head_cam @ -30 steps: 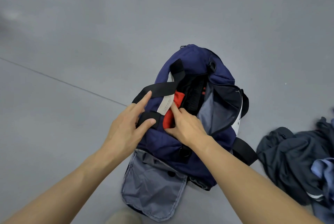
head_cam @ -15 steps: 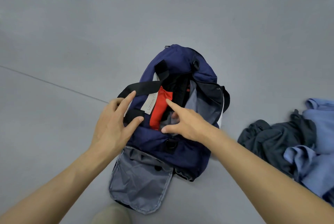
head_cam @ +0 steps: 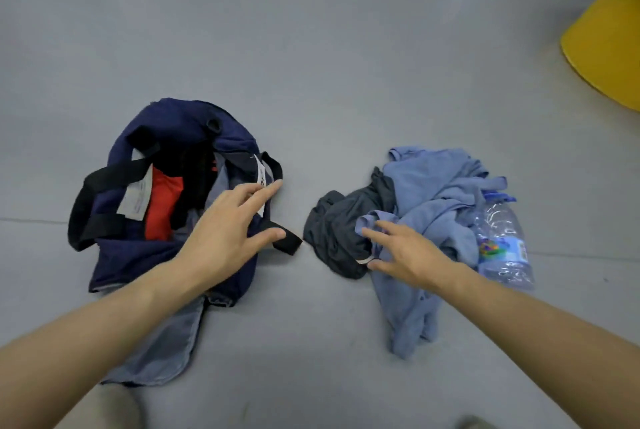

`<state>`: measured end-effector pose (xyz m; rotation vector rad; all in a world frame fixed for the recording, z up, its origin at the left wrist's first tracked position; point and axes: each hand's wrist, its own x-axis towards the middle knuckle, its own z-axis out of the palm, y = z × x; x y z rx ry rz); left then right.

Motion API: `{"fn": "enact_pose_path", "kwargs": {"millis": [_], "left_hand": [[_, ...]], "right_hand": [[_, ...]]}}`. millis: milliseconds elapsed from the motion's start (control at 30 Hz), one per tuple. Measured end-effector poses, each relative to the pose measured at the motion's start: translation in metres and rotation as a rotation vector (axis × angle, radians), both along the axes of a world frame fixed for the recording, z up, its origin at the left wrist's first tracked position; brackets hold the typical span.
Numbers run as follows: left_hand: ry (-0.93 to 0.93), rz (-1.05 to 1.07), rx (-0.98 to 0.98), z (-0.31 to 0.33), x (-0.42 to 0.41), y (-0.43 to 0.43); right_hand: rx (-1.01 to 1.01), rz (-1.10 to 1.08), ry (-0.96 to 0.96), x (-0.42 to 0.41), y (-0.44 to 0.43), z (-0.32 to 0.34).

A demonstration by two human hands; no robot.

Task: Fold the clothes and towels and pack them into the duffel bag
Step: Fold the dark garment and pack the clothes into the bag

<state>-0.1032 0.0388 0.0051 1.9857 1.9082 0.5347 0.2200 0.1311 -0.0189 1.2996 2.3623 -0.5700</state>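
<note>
The navy duffel bag (head_cam: 166,131) lies open on the grey floor at the left, with black straps and a red garment (head_cam: 162,207) showing inside. My left hand (head_cam: 228,231) hovers over the bag's right side, fingers spread and holding nothing. To the right lies a heap of clothes: a dark grey garment (head_cam: 336,231) and a light blue garment (head_cam: 440,186). My right hand (head_cam: 405,252) reaches onto this heap with fingers extended, its fingertips at a fold of the blue cloth.
A clear plastic water bottle (head_cam: 502,238) with a blue cap lies against the heap's right side. A yellow object (head_cam: 606,48) sits at the far right. A grey flap (head_cam: 162,352) of the bag spreads toward me.
Both hands have left the bag's opening. The right hand moved right to the clothes heap and the left moved to the bag's right side. The view turned right, revealing the bottle.
</note>
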Motion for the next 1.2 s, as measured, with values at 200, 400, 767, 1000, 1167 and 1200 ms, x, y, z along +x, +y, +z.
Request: {"fn": "enact_pose_path", "kwargs": {"millis": [200,400,767,1000,1167,1200], "left_hand": [[0.05,-0.104,-0.095,-0.002,0.046,0.033],[-0.025,-0.092,-0.18,-0.056,0.084,0.031],[-0.132,0.095,-0.261,-0.1,0.053,0.012],[-0.182,0.101,-0.293,-0.084,0.054,0.016],[-0.236,0.103,-0.348,-0.033,0.055,0.026],[-0.226,0.081,-0.344,-0.016,0.054,0.026]], "right_hand": [[0.029,0.03,-0.015,0.018,0.005,-0.027],[-0.024,-0.04,0.152,-0.046,0.001,-0.068],[0.062,-0.257,0.043,-0.106,0.086,-0.108],[-0.144,-0.338,0.121,-0.109,0.085,-0.094],[-0.208,-0.338,0.264,-0.088,0.064,-0.018],[-0.18,-0.326,0.306,-0.084,0.058,0.004]]}}
